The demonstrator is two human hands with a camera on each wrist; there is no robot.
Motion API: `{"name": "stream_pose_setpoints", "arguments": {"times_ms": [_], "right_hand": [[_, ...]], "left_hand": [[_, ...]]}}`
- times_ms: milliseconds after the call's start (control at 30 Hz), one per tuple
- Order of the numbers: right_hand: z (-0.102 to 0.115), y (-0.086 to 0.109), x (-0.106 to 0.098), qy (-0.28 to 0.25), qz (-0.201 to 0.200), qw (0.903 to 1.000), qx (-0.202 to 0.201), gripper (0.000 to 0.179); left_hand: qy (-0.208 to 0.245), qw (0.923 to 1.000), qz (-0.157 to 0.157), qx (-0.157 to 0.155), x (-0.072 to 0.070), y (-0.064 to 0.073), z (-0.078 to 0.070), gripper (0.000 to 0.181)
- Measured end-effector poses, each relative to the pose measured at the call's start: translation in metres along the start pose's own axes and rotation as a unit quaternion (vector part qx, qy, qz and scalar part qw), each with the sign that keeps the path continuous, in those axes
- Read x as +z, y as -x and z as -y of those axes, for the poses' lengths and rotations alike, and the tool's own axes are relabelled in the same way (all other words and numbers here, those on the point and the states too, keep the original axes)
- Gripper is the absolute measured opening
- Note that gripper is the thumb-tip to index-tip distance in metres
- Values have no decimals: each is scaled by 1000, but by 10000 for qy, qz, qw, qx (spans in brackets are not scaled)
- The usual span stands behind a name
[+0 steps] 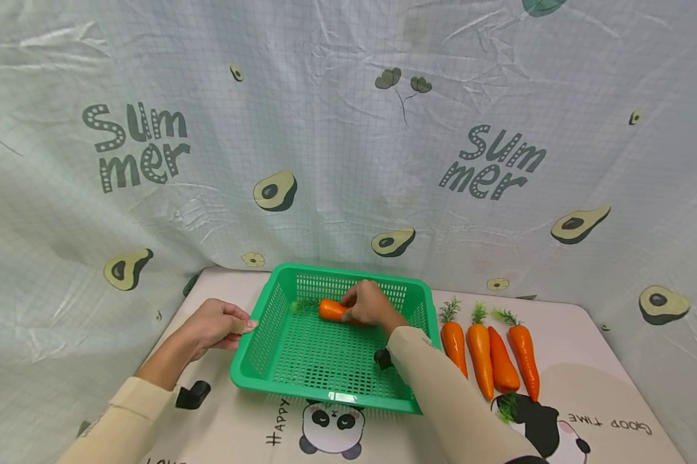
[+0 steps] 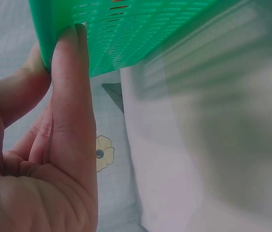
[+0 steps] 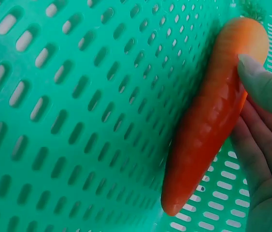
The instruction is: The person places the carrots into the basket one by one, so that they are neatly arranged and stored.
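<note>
A green perforated plastic basket (image 1: 290,388) rests on the table in the middle of the head view. My left hand (image 1: 217,325) pinches its left rim between thumb and fingers; the left wrist view shows the fingertips at the outer wall. Inside the basket, near the back wall, my right hand (image 1: 373,303) grips an orange carrot (image 1: 331,310) with a leafy green top. The carrot lies sideways, leaves toward the left. In the right wrist view the thumb presses its thick end, and the pointed tip (image 3: 174,205) stays uncovered close to the basket's perforated surface.
Several more carrots (image 1: 479,354) lie side by side on the table, right of the basket; one has its leaves (image 1: 507,407) toward the front. The pale table (image 1: 563,328) carries printed pandas and lettering. Behind it hangs a curtain (image 1: 325,129) with avocado prints.
</note>
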State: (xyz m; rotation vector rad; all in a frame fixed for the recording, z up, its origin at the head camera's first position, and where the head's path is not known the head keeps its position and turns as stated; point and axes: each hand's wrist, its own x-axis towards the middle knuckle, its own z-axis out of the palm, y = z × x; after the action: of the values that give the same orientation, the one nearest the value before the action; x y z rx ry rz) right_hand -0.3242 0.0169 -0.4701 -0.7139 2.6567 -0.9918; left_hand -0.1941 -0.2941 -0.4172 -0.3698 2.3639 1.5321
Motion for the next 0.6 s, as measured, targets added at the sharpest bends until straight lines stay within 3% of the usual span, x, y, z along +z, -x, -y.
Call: {"name": "stream_pose_setpoints", "arguments": {"times_ms": [167, 400, 600], "right_hand": [[-1, 3, -4, -74, -141, 9999, -24, 27], [6, 10, -15, -875, -451, 9948, 263, 24], [10, 13, -23, -1282, -723, 9889, 218, 18]], "left_hand": [[-2, 10000, 29, 21, 0, 2, -2, 36], [-10, 10000, 53, 4, -1, 3, -3, 39], [-15, 10000, 65, -23, 0, 3, -3, 39]]}}
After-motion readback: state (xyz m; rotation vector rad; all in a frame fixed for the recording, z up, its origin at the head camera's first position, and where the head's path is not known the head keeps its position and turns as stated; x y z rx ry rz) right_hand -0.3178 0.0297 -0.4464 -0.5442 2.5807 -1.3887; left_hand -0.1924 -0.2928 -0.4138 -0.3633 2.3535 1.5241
